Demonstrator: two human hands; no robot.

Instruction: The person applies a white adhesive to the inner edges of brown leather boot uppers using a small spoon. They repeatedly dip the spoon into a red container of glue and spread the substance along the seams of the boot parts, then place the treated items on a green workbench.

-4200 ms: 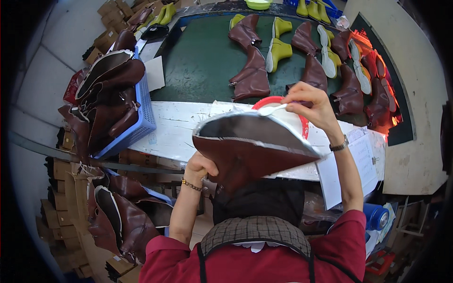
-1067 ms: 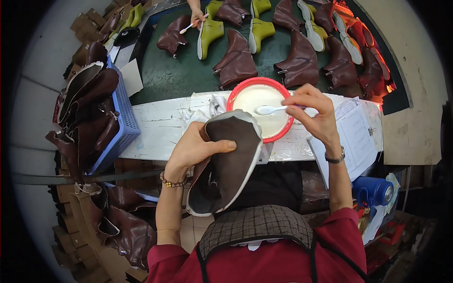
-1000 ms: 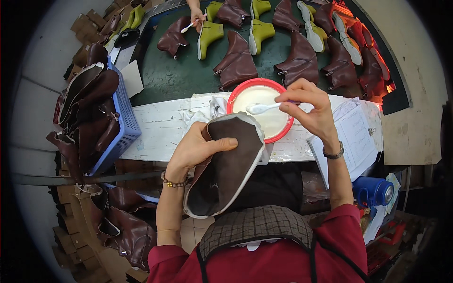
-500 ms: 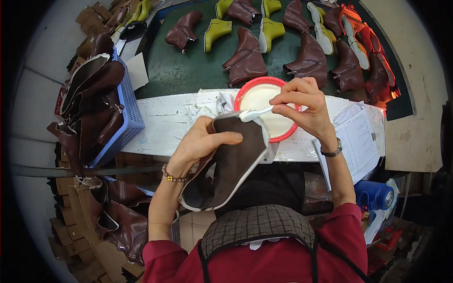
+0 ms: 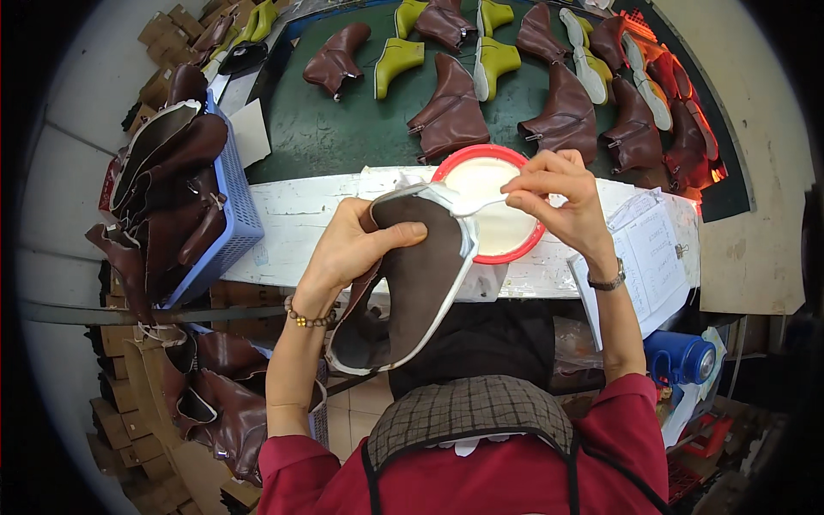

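My left hand (image 5: 350, 247) grips a dark brown boot upper (image 5: 418, 279) near its top end, thumb across the dark inner face and fingers behind. A pale band runs along its edge, with wet white stuff at the top. Between thumb and fingertips, my right hand (image 5: 566, 199) pinches a slim white spoon-like applicator (image 5: 481, 205). The applicator's broad end meets the upper's top right edge. Just behind it stands a round tub with a red rim (image 5: 518, 256), holding creamy white liquid (image 5: 493, 230), probably glue.
Brown and yellow-green boots stand on a green surface (image 5: 360, 129) beyond the white bench (image 5: 292, 219). A blue basket (image 5: 236, 227) of brown uppers is at left. On the right are a clipboard with papers (image 5: 648, 253) and a blue flask (image 5: 678, 356).
The upper has turned slightly more upright, its top shifting left. My right hand and the applicator have moved a little right along its top edge. The boots on the green surface have shifted slightly nearer.
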